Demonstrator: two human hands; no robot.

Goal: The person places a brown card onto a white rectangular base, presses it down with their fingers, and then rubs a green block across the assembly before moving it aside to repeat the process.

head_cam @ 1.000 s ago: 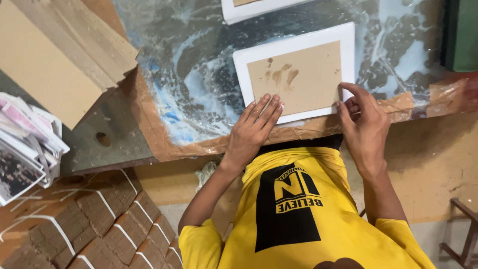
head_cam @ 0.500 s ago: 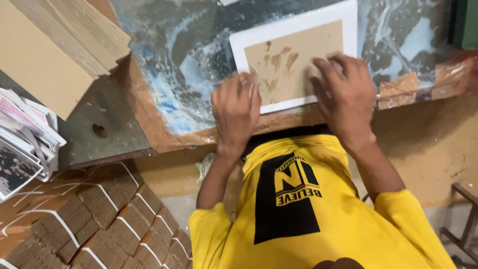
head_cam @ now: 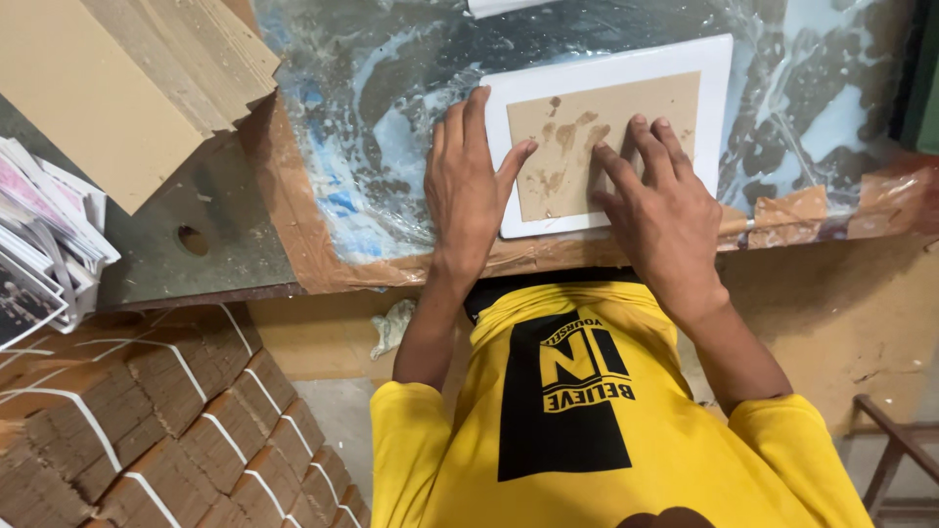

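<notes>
A white rectangular sheet (head_cam: 704, 68) lies on the glue-smeared plastic-covered table (head_cam: 391, 117), with a brown cardboard panel (head_cam: 626, 108) stuck in its middle, marked by dark finger stains. My left hand (head_cam: 469, 186) lies flat, fingers together, over the sheet's left edge, thumb on the cardboard. My right hand (head_cam: 660, 210) presses flat on the lower middle of the cardboard, fingers spread. Neither hand holds anything.
A stack of brown cardboard boards (head_cam: 127, 78) sits at the upper left. Printed sheets (head_cam: 39, 244) lie at the left edge. Strapped bundles of brown board (head_cam: 147, 411) stand below the table. Another white sheet edge (head_cam: 509, 6) shows at the top. A metal frame (head_cam: 895, 450) is at lower right.
Both hands have moved up from the table's front edge onto the sheet. They now press flat on the cardboard panel. The view has shifted closer.
</notes>
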